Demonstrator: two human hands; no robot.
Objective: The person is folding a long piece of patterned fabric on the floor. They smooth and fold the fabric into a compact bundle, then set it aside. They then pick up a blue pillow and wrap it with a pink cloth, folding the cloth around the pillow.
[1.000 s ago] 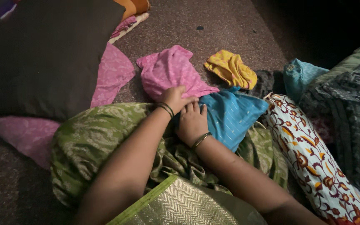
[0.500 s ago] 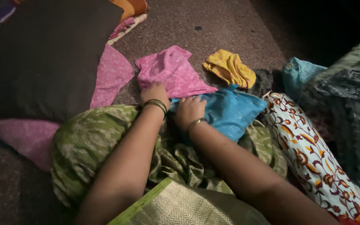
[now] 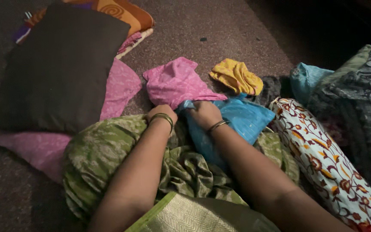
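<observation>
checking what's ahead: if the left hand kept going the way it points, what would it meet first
Most likely the pink cloth: the left hand points away from the body with that cloth bunched just beyond its fingers. Depth is hard to judge; they may already touch.

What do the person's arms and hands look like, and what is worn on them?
Both forearms are bare, with no sleeves in view. The left hand has gold-coloured bangles at the wrist; the right hand has one thin gold-coloured bangle. No rings can be made out.

bare floor (image 3: 220, 30) open ahead, dark cushion (image 3: 56, 68) blocking left, floral bolster (image 3: 323, 159) and heaped cloth (image 3: 357, 103) crowding right
</observation>
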